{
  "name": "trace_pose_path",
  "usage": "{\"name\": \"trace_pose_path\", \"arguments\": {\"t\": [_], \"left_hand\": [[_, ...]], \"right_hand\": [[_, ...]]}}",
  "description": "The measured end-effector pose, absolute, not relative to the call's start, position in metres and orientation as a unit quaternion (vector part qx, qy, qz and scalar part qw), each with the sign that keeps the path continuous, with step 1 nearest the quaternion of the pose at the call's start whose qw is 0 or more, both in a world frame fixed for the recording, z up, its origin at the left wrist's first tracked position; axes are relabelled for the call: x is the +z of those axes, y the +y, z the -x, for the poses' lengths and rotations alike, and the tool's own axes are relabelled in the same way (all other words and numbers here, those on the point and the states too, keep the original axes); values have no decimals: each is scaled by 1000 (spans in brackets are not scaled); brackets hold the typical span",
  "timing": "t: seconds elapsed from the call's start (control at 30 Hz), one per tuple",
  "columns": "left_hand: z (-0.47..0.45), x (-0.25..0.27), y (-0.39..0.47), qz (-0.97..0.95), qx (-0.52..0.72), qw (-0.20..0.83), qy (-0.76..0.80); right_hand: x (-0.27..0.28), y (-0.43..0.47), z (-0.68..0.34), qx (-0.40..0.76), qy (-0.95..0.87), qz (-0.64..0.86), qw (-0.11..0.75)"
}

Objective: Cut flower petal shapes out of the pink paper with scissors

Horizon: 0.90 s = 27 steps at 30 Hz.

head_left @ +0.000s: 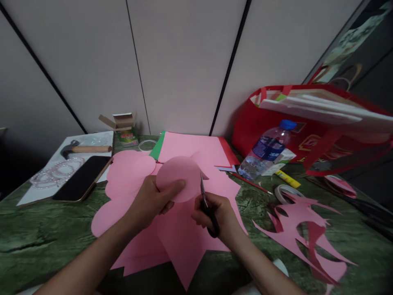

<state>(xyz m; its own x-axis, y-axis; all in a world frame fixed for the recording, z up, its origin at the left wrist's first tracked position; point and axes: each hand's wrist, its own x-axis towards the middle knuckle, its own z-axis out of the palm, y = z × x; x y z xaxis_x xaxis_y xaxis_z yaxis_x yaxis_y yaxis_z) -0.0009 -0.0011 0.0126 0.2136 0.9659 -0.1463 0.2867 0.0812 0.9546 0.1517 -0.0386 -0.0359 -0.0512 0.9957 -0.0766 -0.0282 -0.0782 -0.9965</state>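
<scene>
My left hand [158, 196] pinches a round piece of pink paper [187, 170], thumb on top and fingers beneath. In my right hand [216, 211] is a pair of scissors [210, 215] with dark handles, its blades pointing up at the disc's right edge. A pointed strip of pink paper stands off beyond the blades. Below both hands lie large pink paper sheets [184, 246] with jagged edges. Left of them are rounded pink paper cut-outs [130, 166], overlapping one another.
Left are a hammer [89, 149], a phone [82, 178] and beaded rings [58, 172]; behind, a small opened box [125, 133]. Right are a water bottle [267, 149], a red bag [276, 119], a tape roll [285, 194], a yellow tube [287, 179] and pink scraps [307, 233].
</scene>
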Motion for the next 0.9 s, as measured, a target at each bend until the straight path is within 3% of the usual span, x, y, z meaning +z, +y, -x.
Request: {"name": "trace_pose_path", "arguments": {"t": [0.9], "left_hand": [[-1,10,-2,-571,301,552,527]], "right_hand": [[-42,-37,-156,514,-528,450,504]]}}
